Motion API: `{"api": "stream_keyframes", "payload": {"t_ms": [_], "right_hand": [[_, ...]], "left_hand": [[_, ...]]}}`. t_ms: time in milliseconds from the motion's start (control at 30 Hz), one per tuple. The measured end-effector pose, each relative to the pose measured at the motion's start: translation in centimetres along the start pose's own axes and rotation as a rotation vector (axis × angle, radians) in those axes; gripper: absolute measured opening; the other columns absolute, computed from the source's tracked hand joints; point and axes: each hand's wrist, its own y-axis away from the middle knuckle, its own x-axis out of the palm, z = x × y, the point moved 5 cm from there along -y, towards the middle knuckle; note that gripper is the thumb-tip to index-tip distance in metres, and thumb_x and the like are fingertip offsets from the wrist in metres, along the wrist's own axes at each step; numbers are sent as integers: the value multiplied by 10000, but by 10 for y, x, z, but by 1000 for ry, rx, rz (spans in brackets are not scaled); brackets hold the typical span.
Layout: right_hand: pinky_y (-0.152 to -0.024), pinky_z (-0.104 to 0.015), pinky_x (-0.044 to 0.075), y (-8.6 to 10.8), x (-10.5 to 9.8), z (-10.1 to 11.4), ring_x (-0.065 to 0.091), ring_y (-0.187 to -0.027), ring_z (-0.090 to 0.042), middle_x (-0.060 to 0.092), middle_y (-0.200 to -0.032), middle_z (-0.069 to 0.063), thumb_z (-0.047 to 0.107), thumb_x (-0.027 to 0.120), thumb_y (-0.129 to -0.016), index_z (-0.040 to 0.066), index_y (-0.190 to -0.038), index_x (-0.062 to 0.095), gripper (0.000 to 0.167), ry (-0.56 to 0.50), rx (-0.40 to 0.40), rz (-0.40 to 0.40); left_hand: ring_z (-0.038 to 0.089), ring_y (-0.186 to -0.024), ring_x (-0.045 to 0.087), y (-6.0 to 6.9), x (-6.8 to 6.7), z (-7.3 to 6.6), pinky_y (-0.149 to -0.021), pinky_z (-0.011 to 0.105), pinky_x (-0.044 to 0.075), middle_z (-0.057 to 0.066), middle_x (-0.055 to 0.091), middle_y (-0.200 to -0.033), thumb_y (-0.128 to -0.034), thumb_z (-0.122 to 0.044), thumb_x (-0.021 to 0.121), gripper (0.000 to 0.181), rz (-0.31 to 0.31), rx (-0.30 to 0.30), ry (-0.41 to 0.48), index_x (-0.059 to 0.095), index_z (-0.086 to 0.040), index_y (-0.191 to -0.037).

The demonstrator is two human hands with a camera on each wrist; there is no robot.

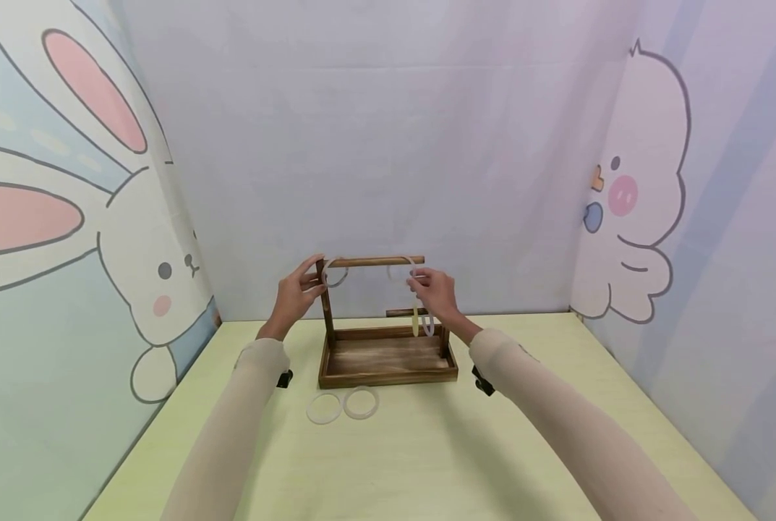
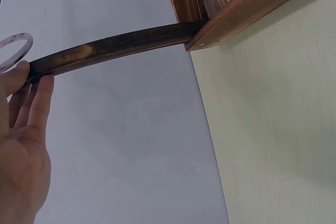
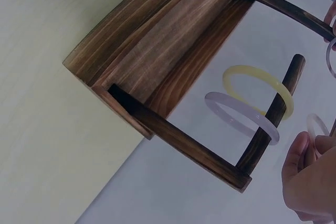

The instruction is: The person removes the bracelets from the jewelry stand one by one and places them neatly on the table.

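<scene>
A dark wooden jewellery stand (image 1: 388,378) has a tray base, an upper bar (image 1: 374,262) and a shorter lower bar (image 3: 273,116). My left hand (image 1: 293,298) grips its left post (image 2: 115,45) near the top, thumb and fingers on opposite sides. A pale bangle (image 2: 25,50) hangs round the upper bar beside that hand. Near the upper bar's free end, my right hand (image 1: 436,291) pinches a translucent bangle (image 3: 310,122); whether it rests on the bar is hard to see. A yellow bangle (image 3: 252,70) and a lavender bangle (image 3: 236,106) hang on the lower bar.
Two whitish bangles, a left one (image 1: 310,416) and a right one (image 1: 361,417), lie side by side on the pale table (image 1: 374,477) in front of the tray. Cloth walls with a rabbit (image 1: 147,246) and a chick (image 1: 648,145) enclose the table.
</scene>
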Motion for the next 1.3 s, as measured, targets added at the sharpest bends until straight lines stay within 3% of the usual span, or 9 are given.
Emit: {"api": "stream_keyframes", "payload": {"t_ms": [433, 867, 1100, 1300], "right_hand": [[-790, -422, 657, 0, -14, -10, 763, -954, -344, 761, -1097, -225, 104, 688, -1019, -40, -1222, 724, 252, -9, 18, -24], [-794, -409, 660, 3, -25, -14, 761, -967, -337, 758, -1104, -229, 85, 686, -1016, -52, -1234, 717, 260, 13, 29, -45], [-808, -448, 656, 2, -31, -20, 754, -972, -370, 745, -1133, -250, 80, 679, -1020, -61, -1242, 708, 265, -43, 60, -56], [-781, -389, 662, 3, -36, -25, 761, -960, -348, 748, -1130, -241, 88, 688, -1016, -54, -1246, 711, 271, -40, 63, -75]], "left_hand": [[395, -1155, 697, 0, 0, 0, -935, 476, 606, 246, 697, -1271, -920, 71, 746, 719, -12, 19, -11, 516, -209, -1540], [386, -1170, 693, 2, 0, 0, -964, 497, 594, 228, 698, -1282, -929, 55, 743, 715, -1, -10, 7, 516, -241, -1539], [399, -1175, 687, 1, -2, -3, -965, 516, 589, 239, 688, -1295, -928, 63, 742, 713, -1, 6, 4, 519, -232, -1538], [393, -1176, 688, 1, -1, -2, -970, 498, 590, 231, 688, -1300, -926, 62, 743, 716, 0, 4, -1, 516, -230, -1540]]}}
